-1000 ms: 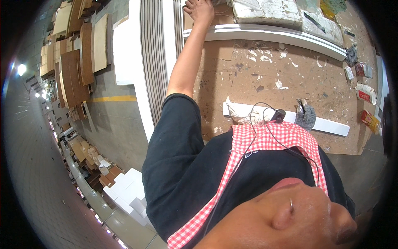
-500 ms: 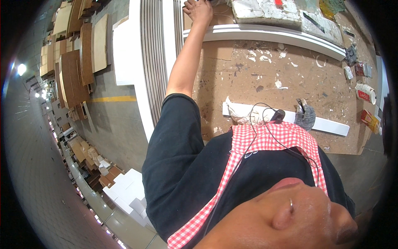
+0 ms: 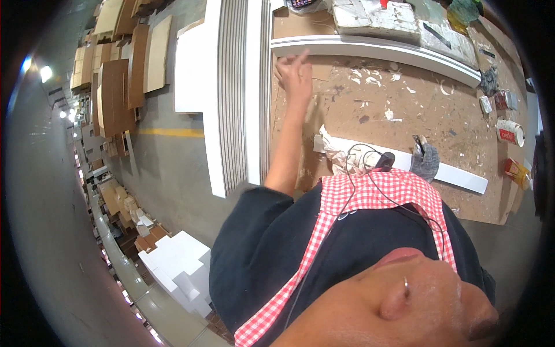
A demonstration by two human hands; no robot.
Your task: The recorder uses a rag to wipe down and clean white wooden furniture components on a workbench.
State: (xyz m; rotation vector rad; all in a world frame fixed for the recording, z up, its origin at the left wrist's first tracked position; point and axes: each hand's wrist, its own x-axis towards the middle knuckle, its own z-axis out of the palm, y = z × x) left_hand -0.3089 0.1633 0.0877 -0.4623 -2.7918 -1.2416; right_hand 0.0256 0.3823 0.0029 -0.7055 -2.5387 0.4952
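Note:
My left hand (image 3: 296, 78) is over the brown work board (image 3: 341, 110), just on my side of a long white strip (image 3: 376, 48) that lies across the board. Its fingers are apart and I see nothing held in them. To its left stands a row of long white panels (image 3: 258, 104) with dark grooved edges. My right hand is out of view. Near my chest a shorter white strip (image 3: 462, 177) lies on the board, with a crumpled cream cloth (image 3: 341, 151) and a grey glove or rag (image 3: 426, 161) on it.
A paint-spattered white block (image 3: 376, 20) sits at the far side, beside a phone-like dark object (image 3: 303, 4). A white cup (image 3: 510, 133), a yellow-red packet (image 3: 516, 171) and small containers line the right edge. Stacked brown boards (image 3: 113, 98) stand on the floor at left.
My left hand has drawn back toward me from the far side, past the long white strip. The phone-like object there is now uncovered. The view has shifted slightly.

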